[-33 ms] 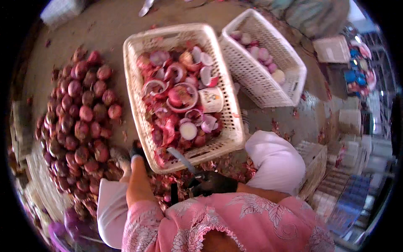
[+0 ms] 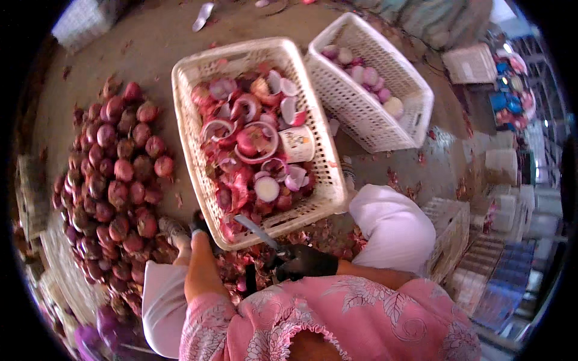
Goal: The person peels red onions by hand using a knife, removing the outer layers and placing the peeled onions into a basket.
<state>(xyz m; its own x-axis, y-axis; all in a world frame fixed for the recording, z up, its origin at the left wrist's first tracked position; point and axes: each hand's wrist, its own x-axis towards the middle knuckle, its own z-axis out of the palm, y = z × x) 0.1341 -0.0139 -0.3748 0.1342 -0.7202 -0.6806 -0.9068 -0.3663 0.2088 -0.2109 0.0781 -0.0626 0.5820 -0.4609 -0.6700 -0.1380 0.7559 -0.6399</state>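
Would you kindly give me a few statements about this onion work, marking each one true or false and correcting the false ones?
1. The right hand holds a knife. True.
2. The pile of whole onions lies to the right of the basket. False: the pile lies to the left of it.
3. A cup is in the basket among onion pieces. True.
4. The left hand is gripping the cup. False: it is by the basket's near-left side, away from the cup.
5. The white crate on the right contains pale onions. True.
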